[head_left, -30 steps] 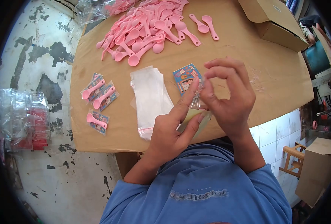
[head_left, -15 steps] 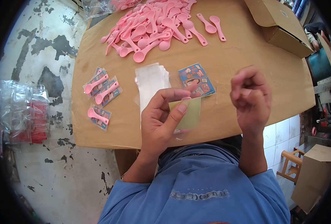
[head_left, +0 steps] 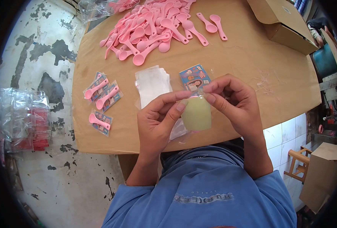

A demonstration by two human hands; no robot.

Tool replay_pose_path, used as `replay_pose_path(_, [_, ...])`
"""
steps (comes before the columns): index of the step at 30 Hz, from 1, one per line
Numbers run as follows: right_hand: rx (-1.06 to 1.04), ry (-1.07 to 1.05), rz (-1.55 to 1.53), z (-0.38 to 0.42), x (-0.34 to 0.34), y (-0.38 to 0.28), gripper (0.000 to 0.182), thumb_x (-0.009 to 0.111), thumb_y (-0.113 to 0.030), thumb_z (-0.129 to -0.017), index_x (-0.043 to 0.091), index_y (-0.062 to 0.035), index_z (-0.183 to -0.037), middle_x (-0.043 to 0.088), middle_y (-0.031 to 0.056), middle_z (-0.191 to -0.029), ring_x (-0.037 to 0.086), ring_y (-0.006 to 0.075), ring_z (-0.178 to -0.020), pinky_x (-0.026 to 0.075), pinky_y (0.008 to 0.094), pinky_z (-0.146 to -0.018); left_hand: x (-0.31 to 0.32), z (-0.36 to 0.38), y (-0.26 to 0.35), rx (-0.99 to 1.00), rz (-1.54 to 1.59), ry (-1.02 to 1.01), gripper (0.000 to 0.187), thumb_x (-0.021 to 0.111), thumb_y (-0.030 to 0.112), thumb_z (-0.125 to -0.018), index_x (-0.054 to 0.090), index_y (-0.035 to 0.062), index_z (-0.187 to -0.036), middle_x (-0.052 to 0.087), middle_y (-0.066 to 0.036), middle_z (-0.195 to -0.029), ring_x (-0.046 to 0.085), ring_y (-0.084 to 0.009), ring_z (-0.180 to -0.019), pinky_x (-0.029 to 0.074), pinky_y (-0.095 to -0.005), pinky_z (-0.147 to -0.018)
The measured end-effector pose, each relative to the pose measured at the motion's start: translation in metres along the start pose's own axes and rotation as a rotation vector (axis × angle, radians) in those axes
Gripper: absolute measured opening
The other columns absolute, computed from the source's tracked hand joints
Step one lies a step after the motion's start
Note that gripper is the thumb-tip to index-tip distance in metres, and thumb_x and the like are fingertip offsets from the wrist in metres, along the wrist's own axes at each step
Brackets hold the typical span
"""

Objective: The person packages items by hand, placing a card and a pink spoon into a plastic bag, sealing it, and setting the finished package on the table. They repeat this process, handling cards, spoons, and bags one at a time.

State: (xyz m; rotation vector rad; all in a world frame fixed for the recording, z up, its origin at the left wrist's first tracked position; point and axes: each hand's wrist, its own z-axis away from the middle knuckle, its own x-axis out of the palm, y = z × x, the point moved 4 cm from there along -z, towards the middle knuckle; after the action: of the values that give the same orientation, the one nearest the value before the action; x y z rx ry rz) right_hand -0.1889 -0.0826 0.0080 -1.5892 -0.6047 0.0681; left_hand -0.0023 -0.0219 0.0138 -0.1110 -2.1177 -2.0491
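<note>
A clear plastic bag [head_left: 201,95] with a pale yellow-green card [head_left: 196,114] in it is held up in front of me. My left hand [head_left: 159,121] pinches its upper left side between thumb and fingers. At the upper right corner, my right hand [head_left: 237,104] has its thumb and finger closed on the bag's edge. Bits of pink show at the card's top and bottom; most of what is behind it is hidden. Just beyond my hands lie a stack of printed blue cards [head_left: 195,76] and a pile of clear, whitish plastic bags [head_left: 152,83].
A large heap of pink spoons [head_left: 149,30] covers the table's far side. Left of the bags lie several packed spoons with cards [head_left: 100,121]. An open cardboard box [head_left: 286,32] stands at the far right. Thin plastic strips [head_left: 266,81] are scattered on the brown tabletop [head_left: 244,57].
My right hand has come in from the right and closed on the bag's upper corner. The card has turned more squarely toward me. Plastic strips now show on the table at right.
</note>
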Motion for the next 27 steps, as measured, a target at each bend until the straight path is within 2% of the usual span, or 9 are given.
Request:
replay_pose_path(4, [-0.019,-0.029,-0.004,0.001,-0.002,-0.003,0.010,0.069,-0.003,-0.100,0.070,-0.0009,-0.109,0.070,0.0026,-0.103,0.065,0.0055,-0.094,0.051,0.0223,-0.080,0.004,0.002,0.003,0.031,0.047,0.068,0.019,0.068,0.003,-0.100,0.066,-0.0066,-0.117,0.076,-0.016,-0.105,0.073,-0.0162,-0.089,0.057,-0.0287,-0.081])
replay_pose_path(10, [-0.139,-0.151,0.024,0.004,-0.011,-0.005,0.012,0.063,0.007,-0.096,0.072,0.0009,-0.100,0.066,0.0053,-0.099,0.062,0.0092,-0.090,0.048,0.0234,-0.076,-0.002,0.003,-0.004,0.133,0.094,-0.027,0.004,0.064,-0.003,-0.099,0.064,-0.0037,-0.103,0.072,-0.011,-0.096,0.069,-0.0132,-0.088,0.053,-0.0254,-0.081])
replay_pose_path(13, [-0.176,-0.170,0.118,0.004,-0.011,-0.012,0.015,0.061,0.010,-0.093,0.073,0.0016,-0.095,0.062,0.0056,-0.095,0.059,0.0094,-0.085,0.044,0.0231,-0.071,-0.008,0.000,-0.008,0.211,0.114,-0.091,0.011,0.060,-0.007,-0.098,0.068,-0.0033,-0.105,0.073,-0.007,-0.096,0.064,-0.0067,-0.085,0.050,-0.0220,-0.075])
replay_pose_path(18, [-0.123,-0.158,0.119,0.005,-0.009,-0.021,0.011,0.065,0.007,-0.090,0.073,0.0004,-0.090,0.059,0.0030,-0.092,0.051,0.0058,-0.076,0.035,0.0199,-0.063,-0.010,-0.002,-0.006,0.178,0.183,-0.098,0.010,0.057,-0.004,-0.098,0.065,-0.0024,-0.103,0.070,-0.007,-0.094,0.063,-0.0066,-0.084,0.048,-0.0214,-0.075])
replay_pose_path(21, [-0.134,-0.174,0.235,0.002,-0.005,-0.016,0.010,0.069,0.008,-0.089,0.069,-0.0015,-0.093,0.058,0.0009,-0.093,0.049,0.0030,-0.075,0.033,0.0179,-0.062,-0.011,0.004,-0.005,0.155,0.171,-0.084,0.008,0.060,-0.003,-0.098,0.063,-0.0018,-0.105,0.071,-0.010,-0.096,0.066,-0.0088,-0.089,0.051,-0.0231,-0.078])
replay_pose_path(24, [-0.057,-0.115,0.086,0.000,0.000,-0.002,0.022,0.074,0.008,-0.089,0.062,-0.0036,-0.103,0.059,-0.0001,-0.097,0.050,0.0009,-0.079,0.036,0.0173,-0.064,-0.008,0.007,-0.002,0.123,0.091,-0.016,0.016,0.067,-0.002,-0.097,0.063,-0.0029,-0.112,0.073,-0.016,-0.103,0.070,-0.0142,-0.096,0.055,-0.0273,-0.083])
replay_pose_path(27, [-0.085,-0.076,0.016,-0.007,0.008,-0.002,0.037,0.075,0.009,-0.088,0.054,-0.0046,-0.116,0.059,0.0007,-0.101,0.053,0.0011,-0.083,0.040,0.0169,-0.067,0.002,0.008,0.006,0.079,0.111,0.016,0.029,0.073,-0.001,-0.095,0.063,-0.0046,-0.121,0.074,-0.019,-0.113,0.072,-0.0179,-0.102,0.057,-0.0298,-0.087])
